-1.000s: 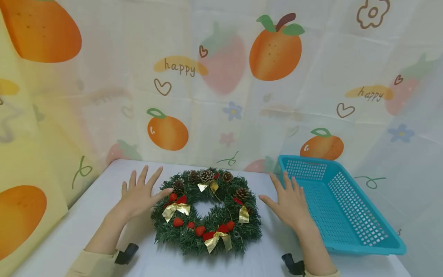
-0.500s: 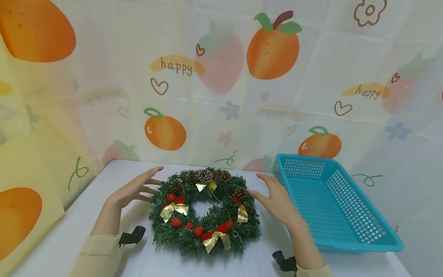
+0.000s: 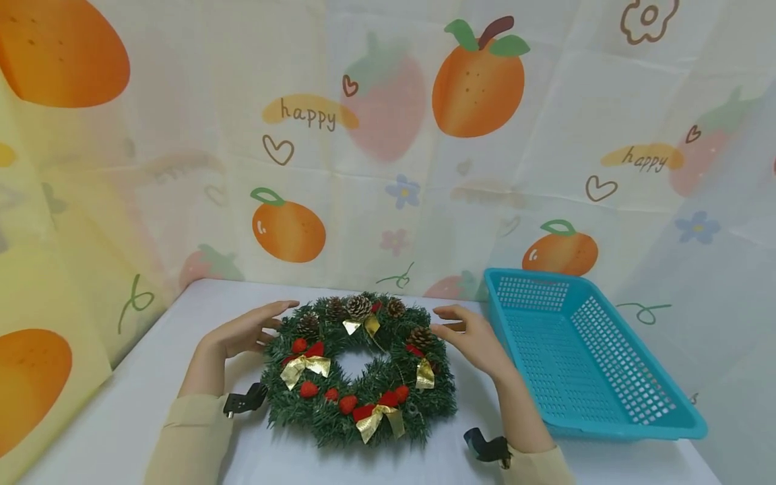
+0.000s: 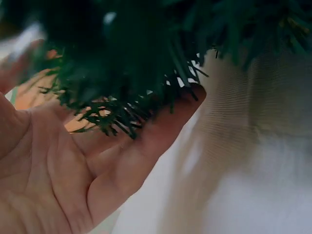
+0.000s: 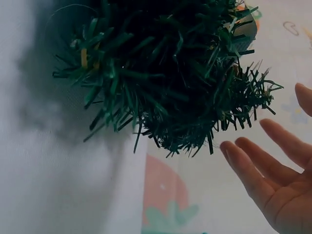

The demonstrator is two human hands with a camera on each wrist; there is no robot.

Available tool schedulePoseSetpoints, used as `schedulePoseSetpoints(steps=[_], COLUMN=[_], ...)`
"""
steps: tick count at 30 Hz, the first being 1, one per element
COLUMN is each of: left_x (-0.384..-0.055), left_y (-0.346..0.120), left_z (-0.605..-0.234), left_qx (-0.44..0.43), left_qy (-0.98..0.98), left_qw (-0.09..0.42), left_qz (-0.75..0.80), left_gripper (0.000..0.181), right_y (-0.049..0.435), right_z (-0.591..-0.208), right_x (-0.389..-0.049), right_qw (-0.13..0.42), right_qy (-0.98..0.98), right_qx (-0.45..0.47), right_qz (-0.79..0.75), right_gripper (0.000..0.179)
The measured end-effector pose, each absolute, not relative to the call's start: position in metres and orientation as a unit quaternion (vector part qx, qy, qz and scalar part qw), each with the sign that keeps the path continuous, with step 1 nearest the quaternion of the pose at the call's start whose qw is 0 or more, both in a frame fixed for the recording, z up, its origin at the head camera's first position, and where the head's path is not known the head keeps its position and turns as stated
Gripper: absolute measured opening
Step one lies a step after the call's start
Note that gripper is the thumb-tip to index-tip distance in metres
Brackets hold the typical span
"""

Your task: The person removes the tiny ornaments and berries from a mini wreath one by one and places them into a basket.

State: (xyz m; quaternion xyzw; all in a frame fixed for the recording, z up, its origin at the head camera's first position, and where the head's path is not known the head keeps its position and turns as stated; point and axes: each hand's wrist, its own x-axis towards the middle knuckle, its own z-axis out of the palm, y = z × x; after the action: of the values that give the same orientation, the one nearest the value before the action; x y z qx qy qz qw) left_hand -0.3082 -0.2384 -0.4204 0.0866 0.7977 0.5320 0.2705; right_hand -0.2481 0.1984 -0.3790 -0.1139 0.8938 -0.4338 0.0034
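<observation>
Head view: the wreath [image 3: 370,391] lies flat on the worktop [image 3: 467,404], between the left hand [image 3: 242,330] and the right hand [image 3: 475,340]. If only needle tips were caught, the soft sprigs could bend and let the ring slip; an uneven pull from the two sides would likely tip it. Pressing in hard by the pine cone [image 3: 419,337] might loosen it, and a wide swing of the right arm could knock the blue basket [image 3: 630,430] near it. Neither hand grips anything. In the left wrist view, the left fingers [image 4: 165,126] are loosely extended behind the sprigs — in among the needle tips, though firm contact cannot be told. In the right wrist view, the right fingers [image 5: 243,163] are spread just beside the wreath's edge — apparently short of the needles.
</observation>
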Motion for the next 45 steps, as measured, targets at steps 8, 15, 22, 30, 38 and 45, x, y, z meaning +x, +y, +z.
schedulePoseSetpoints(steps=[8, 15, 22, 30, 38, 45], left_x=[-0.313, -0.317, -0.316, -0.314, -0.316, -0.316], left_y=[-0.235, -0.234, -0.234, -0.235, -0.236, -0.235], left_z=[-0.43, -0.438, -0.438, -0.441, -0.441, -0.439], left_qx=[0.1, 0.09, 0.081, 0.081, 0.071, 0.075], left_qy=[0.786, 0.785, 0.791, 0.793, 0.798, 0.797], left_qw=[0.285, 0.288, 0.279, 0.269, 0.269, 0.272], left_qz=[0.539, 0.541, 0.538, 0.54, 0.535, 0.534], left_gripper=[0.065, 0.071, 0.076, 0.075, 0.078, 0.078], right_y=[0.195, 0.187, 0.183, 0.18, 0.179, 0.179], right_z=[-0.388, -0.399, -0.402, -0.403, -0.405, -0.403], right_x=[-0.255, -0.256, -0.255, -0.256, -0.258, -0.258], right_qw=[0.017, 0.015, 0.021, 0.025, 0.012, 0.004], right_qy=[0.881, 0.883, 0.893, 0.892, 0.892, 0.886], right_qx=[-0.106, -0.091, -0.077, -0.078, -0.09, -0.091], right_qz=[-0.462, -0.46, -0.442, -0.445, -0.444, -0.454], right_gripper=[0.05, 0.047, 0.041, 0.037, 0.035, 0.035])
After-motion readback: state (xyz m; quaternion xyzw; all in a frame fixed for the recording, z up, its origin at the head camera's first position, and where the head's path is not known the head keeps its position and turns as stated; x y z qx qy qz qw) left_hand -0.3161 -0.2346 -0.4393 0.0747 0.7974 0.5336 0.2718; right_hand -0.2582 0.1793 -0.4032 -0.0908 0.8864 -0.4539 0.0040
